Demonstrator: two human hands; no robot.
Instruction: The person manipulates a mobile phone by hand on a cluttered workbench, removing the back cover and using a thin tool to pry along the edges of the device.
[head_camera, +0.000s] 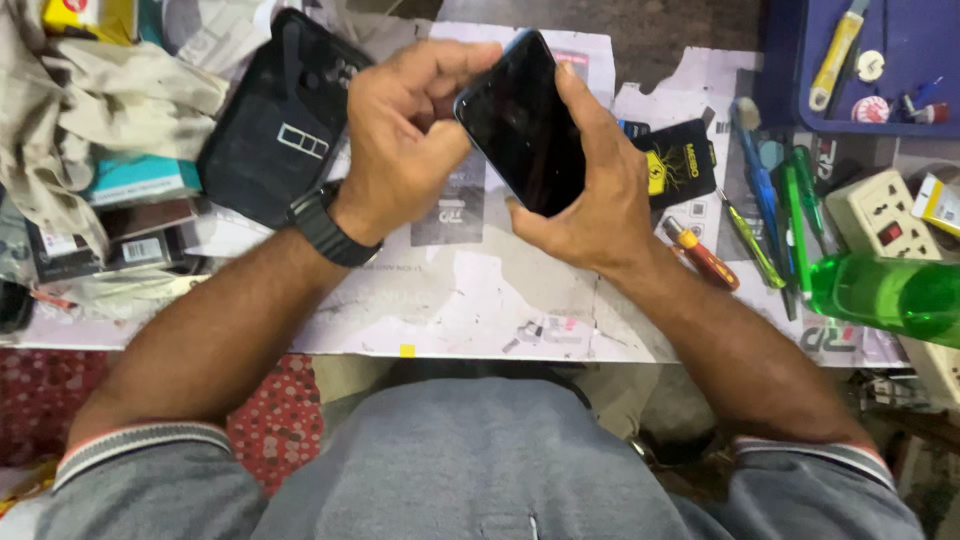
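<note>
A black smartphone (522, 122) with a dark screen is held tilted above the paper-covered worktable (450, 290). My right hand (598, 190) grips its lower right edge, thumb along the side. My left hand (400, 130), with a black watch on the wrist, pinches the phone's upper left edge with curled fingers.
A black pouch (275, 120) lies at the left beside cloth and boxes. A flat black battery (682, 160), a red-handled screwdriver (702, 255), green and blue tools (790, 210), a green bottle (890, 295), a white socket strip (880, 212) and a blue tray (860, 60) crowd the right.
</note>
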